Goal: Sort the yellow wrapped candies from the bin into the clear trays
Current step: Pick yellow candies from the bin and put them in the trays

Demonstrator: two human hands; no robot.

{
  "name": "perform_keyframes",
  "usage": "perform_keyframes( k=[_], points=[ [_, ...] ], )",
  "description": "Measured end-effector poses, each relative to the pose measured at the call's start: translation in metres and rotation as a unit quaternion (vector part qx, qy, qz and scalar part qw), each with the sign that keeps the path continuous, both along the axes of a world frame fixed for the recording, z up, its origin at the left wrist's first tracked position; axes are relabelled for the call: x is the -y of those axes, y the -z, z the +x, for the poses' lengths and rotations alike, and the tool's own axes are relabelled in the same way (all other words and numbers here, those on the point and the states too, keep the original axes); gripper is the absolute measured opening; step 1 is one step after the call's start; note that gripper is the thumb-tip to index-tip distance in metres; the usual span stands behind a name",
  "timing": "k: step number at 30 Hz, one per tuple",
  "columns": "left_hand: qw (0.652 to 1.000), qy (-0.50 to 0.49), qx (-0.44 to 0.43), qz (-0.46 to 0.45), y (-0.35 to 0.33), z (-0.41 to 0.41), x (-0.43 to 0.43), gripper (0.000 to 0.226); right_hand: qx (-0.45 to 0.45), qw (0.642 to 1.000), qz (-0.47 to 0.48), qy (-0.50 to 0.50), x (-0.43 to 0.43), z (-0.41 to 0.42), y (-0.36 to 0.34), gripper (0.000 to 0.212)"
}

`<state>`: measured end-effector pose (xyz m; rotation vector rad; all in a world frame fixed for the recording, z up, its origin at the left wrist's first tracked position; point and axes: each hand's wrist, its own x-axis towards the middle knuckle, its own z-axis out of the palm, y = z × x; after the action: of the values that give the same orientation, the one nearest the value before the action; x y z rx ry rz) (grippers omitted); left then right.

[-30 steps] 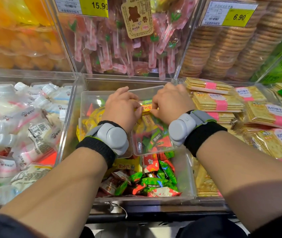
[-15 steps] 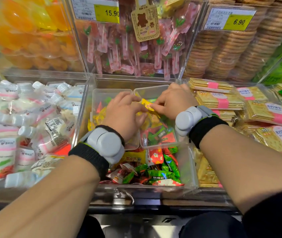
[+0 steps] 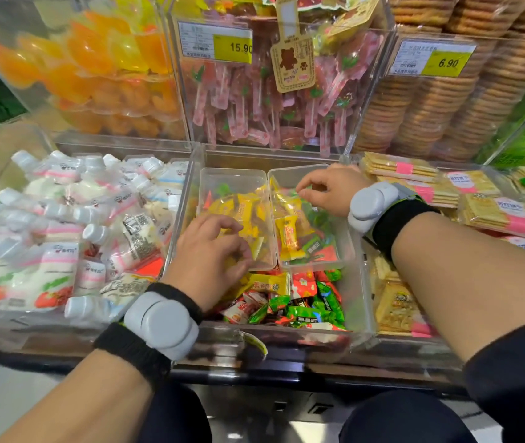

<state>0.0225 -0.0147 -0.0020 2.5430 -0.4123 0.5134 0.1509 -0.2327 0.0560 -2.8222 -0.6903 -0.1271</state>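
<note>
Shop shelving, clear acrylic bulk bins stacked two tiers deep. Far left, white capped squeeze pouches (image 3: 62, 225) heaped high. Next along, left hand (image 3: 210, 251) down at the near end of the left clear plastic tray (image 3: 232, 177), fingers curled over yellow wrapped candies (image 3: 242, 212), pinching or merely resting impossible to say. Below, open acrylic candy bin (image 3: 355, 302) with red and green sweets plus one loose yellow candy (image 3: 267, 284). Right clear plastic tray (image 3: 296, 174) touching the first; right hand (image 3: 331, 190) above it, thumb and forefinger nearly closed, nothing visibly held. Best to pinch one wrapper end, lift clear, leave greens behind. Yellow price tags (image 3: 237, 47) reading 15.90, then 6.90; smaller print illegible.
</note>
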Motion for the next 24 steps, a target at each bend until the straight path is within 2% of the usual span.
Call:
perform_keyframes(
  k=[5, 10, 16, 24],
  points=[
    [0.998, 0.033, -0.009, 0.057, -0.001, -0.01, -0.007, 0.016, 0.008, 1.0, 0.021, -0.015, -0.009, -0.016, -0.005, 0.017],
    [0.991, 0.063, 0.01, 0.121, -0.008, -0.016, -0.007, 0.017, -0.003, 0.993, 0.094, -0.068, -0.022, -0.054, 0.002, 0.02],
    [0.977, 0.053, -0.009, 0.208, -0.008, -0.023, -0.002, 0.027, -0.024, 0.986, 0.151, -0.069, -0.03, -0.101, 0.02, 0.022],
    [0.98, 0.014, 0.015, 0.197, -0.008, -0.023, 0.003, 0.014, -0.016, 0.982, 0.177, -0.062, -0.027, -0.135, 0.05, 0.021]
  ],
)
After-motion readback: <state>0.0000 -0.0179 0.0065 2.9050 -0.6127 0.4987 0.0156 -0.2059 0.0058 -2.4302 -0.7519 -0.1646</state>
